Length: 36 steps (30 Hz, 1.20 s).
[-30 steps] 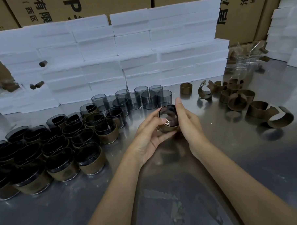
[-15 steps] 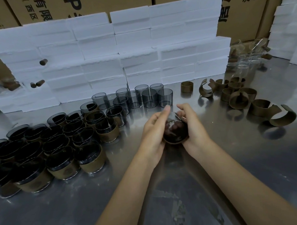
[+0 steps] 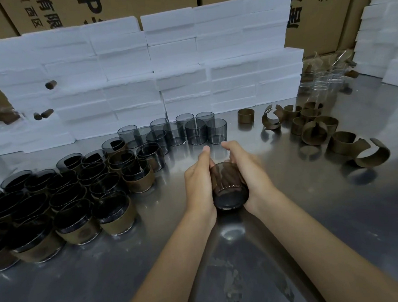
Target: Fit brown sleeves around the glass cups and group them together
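Both hands [image 3: 226, 172] clasp a tilted smoky glass cup [image 3: 229, 190], base facing the camera.

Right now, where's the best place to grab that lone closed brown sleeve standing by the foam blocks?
Probably from above, pinching the top rim of the lone brown sleeve, one finger inside and the thumb outside. It stands upright with its open end up, apart from the grey cups and the sleeve pile, so the fingers have room all round.
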### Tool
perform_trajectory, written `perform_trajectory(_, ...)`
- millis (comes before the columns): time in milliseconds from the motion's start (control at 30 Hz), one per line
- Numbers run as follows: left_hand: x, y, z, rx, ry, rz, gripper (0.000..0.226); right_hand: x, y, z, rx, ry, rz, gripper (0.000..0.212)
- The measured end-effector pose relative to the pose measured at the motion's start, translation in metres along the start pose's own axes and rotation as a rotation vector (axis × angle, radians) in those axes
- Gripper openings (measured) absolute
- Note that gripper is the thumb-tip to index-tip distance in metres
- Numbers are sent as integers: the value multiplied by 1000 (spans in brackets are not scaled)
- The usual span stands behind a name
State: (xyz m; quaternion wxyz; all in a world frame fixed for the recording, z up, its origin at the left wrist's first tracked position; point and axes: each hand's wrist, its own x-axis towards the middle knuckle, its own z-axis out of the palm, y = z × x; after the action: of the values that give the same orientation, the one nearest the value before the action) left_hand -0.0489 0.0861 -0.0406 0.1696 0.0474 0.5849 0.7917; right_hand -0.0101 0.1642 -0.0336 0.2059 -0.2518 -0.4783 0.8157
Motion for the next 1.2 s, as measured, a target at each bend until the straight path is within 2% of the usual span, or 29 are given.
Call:
perform_trajectory(400, 3, 0, -2, -4, -45, 13, 60, -3, -1, 2, -19, -18, -43, 47)
perform_trajectory(500, 8, 0, -5, 38, -90, 26, 49, -2, -4, 1, 6, 34, -84, 51)
perform_trajectory(567, 8, 2, -6, 67, -194, 17, 35, 1, -11, -2, -18, 127, -167, 54)
perform_trajectory(600, 6, 2, -6, 95, -257, 1, 41, 2, -15, -5, -61, 188, -226, 53)
perform_trajectory(667, 3, 3, -7, 219, -366, -35, 69, 5, -22, -13, -136, 290, -352, 50)
perform_trajectory(733, 1, -2, -8, 272, -441, -56, 83, 7, -28, -21, -159, 326, -398, 51)
perform_trajectory(833, -2, -3, -6, 89, -424, -100, 71, 7, -30, -24, -8, 211, -325, 51)
perform_trajectory(900, -1, 1, -6, -58, -379, -124, 46, 7, -30, -22, 48, 118, -275, 38)
perform_trajectory(967, 1, 7, -8, -231, -372, -148, 23, 8, -26, -21, 46, 44, -200, 35)
perform_trajectory(1100, 0, 16, -13, -493, -371, -206, 39, 2, -21, -13, 1, -221, -60, 41)
perform_trajectory(1200, 2, 16, -15, -419, -295, -152, 39, 1, -15, -8, -90, -316, -48, 55)
